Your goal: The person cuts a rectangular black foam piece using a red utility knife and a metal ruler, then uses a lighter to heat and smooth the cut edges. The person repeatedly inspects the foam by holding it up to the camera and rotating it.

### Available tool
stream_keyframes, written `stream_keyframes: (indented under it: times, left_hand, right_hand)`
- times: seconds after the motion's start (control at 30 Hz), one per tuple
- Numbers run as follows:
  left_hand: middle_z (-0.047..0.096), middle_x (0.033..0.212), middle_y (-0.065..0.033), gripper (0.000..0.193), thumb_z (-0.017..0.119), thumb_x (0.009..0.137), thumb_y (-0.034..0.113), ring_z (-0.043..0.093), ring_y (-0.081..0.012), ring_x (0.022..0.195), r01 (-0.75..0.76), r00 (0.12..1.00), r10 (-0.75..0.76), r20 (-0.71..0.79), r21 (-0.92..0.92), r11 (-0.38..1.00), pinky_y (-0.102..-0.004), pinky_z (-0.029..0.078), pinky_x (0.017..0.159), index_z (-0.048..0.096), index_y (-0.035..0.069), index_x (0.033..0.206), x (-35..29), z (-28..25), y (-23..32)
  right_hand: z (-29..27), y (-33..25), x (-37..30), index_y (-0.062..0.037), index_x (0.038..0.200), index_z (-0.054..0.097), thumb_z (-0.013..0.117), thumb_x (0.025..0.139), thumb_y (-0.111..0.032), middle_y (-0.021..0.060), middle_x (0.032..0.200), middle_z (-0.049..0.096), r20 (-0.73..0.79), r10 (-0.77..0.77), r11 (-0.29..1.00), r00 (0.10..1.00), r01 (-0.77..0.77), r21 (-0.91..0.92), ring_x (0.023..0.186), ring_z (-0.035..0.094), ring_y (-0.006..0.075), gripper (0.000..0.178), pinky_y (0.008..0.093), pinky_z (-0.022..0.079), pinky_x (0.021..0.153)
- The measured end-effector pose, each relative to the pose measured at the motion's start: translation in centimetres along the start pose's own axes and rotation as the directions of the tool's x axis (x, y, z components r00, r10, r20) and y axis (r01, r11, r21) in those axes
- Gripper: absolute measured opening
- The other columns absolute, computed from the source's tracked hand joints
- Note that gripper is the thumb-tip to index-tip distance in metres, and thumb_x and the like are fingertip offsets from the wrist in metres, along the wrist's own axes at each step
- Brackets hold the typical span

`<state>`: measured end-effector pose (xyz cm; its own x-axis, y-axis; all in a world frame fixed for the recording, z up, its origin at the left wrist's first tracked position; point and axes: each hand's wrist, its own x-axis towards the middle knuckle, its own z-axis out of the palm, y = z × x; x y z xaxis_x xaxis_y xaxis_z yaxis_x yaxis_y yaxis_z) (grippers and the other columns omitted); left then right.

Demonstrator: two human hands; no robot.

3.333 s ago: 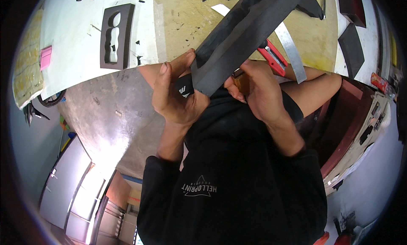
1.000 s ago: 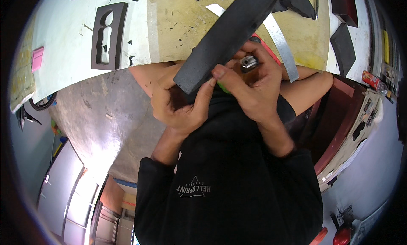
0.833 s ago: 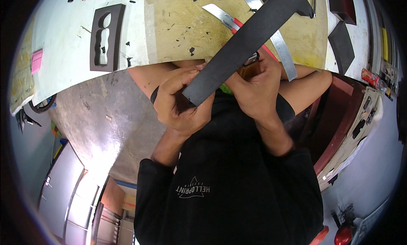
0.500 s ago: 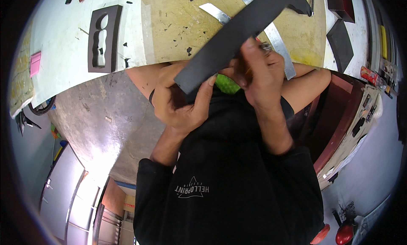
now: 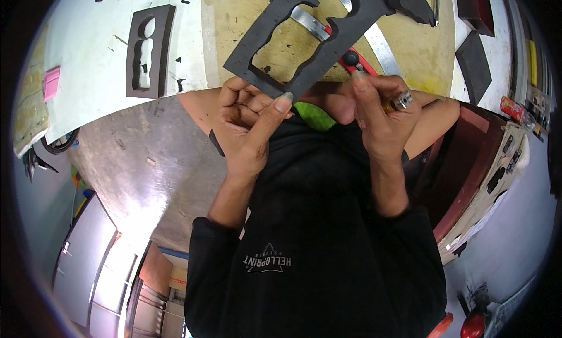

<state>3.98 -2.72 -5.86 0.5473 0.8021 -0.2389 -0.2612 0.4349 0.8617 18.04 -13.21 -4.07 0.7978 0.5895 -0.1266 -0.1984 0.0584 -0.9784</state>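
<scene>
In the head view, the left hand (image 5: 249, 121) is gripping the near end of a dark foam frame (image 5: 351, 31), with the thumb pressing on its corner and the fingers curling under the edge. The frame is slanting up and to the right over the near part of the table, its broad face showing and its wavy-edged cutout running along its length; the far end is passing out of the picture at the top. The right hand (image 5: 383, 112) is closing around a small amber-bodied lighter (image 5: 401, 100), whose metal top is poking out on the right; the thumb is pointing up and lying apart from the frame. A red cutter (image 5: 367, 66) is lying partly under the frame, and its blade is showing through the cutout. A steel ruler (image 5: 383, 51) is lying just beside it, also partly covered. A tan sheet (image 5: 234, 45) is spreading beneath these tools. On the white tabletop (image 5: 99, 66) to the left, a second foam frame (image 5: 161, 57) is resting, with a pink piece (image 5: 51, 82) lying farther left. To the right, a flat dark piece (image 5: 473, 66) is lying near a dark reddish block (image 5: 474, 10).
</scene>
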Motion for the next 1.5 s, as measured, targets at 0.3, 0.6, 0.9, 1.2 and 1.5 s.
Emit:
stream_keyframes:
  times: [0.3,0.6,0.9,1.2,1.5]
  left_hand:
    - [0.057,0.112,-0.0204,0.052,0.063,0.080,-0.009,0.065,-0.0186,0.093,0.144,0.988,-0.135,0.074,-0.136,0.980,-0.0266,0.057,0.073,0.038,-0.007,0.126,-0.5,0.5,-0.1]
    - [0.059,0.111,-0.0196,0.064,0.061,0.081,-0.011,0.064,-0.0176,0.094,-0.060,0.997,0.057,0.053,0.043,0.997,-0.0246,0.051,0.080,0.030,-0.005,0.136,0.5,1.0,0.6]
    - [0.066,0.096,-0.0153,0.032,0.055,0.092,0.008,0.066,-0.0128,0.072,-0.049,0.998,0.058,-0.018,0.347,0.937,-0.0201,0.053,0.058,0.052,-0.008,0.120,0.3,0.4,0.8]
    - [0.066,0.085,-0.0126,0.030,0.051,0.095,0.010,0.067,-0.0162,0.071,-0.026,0.999,0.029,-0.017,0.167,0.986,-0.0257,0.058,0.063,0.051,-0.008,0.120,0.1,0.4,1.1]
    - [0.066,0.097,-0.0184,0.033,0.053,0.093,0.007,0.067,-0.0170,0.081,-0.120,0.993,0.113,0.040,0.248,0.961,-0.0240,0.057,0.064,0.049,-0.009,0.122,-0.2,0.4,0.8]
  right_hand:
    - [1.7,-1.2,0.8,0.0114,0.115,0.051,0.066,0.084,0.001,0.0160,0.091,0.066,0.071,0.109,0.984,0.991,-0.118,0.137,0.074,0.064,0.0146,0.036,0.0244,0.054,0.063]
    - [1.6,-0.8,0.6,0.0103,0.111,0.054,0.067,0.082,0.003,0.0146,0.090,0.066,0.116,0.021,0.999,0.993,-0.027,0.047,0.073,0.063,0.0111,0.033,0.0221,0.051,0.065]
    - [0.8,-0.7,0.8,0.0097,0.109,0.055,0.067,0.084,-0.002,0.0103,0.082,0.065,0.113,0.096,0.993,0.989,-0.103,0.053,0.068,0.060,0.0081,0.030,0.0201,0.049,0.056]
    - [-0.1,0.0,0.9,0.0091,0.111,0.055,0.067,0.084,-0.004,0.0092,0.080,0.064,0.158,0.126,0.986,0.979,-0.141,0.088,0.058,0.057,0.0057,0.031,0.0183,0.047,0.051]
    - [0.6,-0.2,0.7,0.0080,0.109,0.056,0.067,0.084,-0.003,0.0059,0.078,0.062,0.107,0.138,0.985,0.985,-0.147,0.086,0.059,0.054,0.0049,0.030,0.0168,0.041,0.050]
